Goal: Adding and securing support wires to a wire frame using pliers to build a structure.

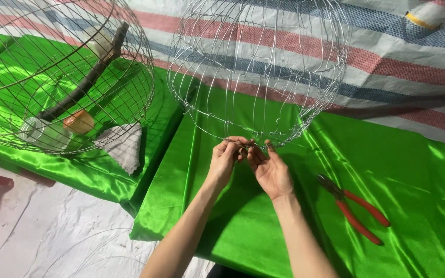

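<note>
A round wire cage frame (259,67) rests on a green satin cloth (397,170). My left hand (224,156) pinches the frame's near bottom rim wire with fingers closed. My right hand (270,170) is beside it, palm turned up, its fingertips on the same rim wire just to the right. Both hands meet at the lowest front point of the frame.
Red-handled pliers (355,207) lie on the cloth to the right of my right forearm. A second wire cage (63,72) at left holds a wooden perch (86,77) and small cups. A grey rag (123,144) lies by it. A striped tarp (403,62) lies behind.
</note>
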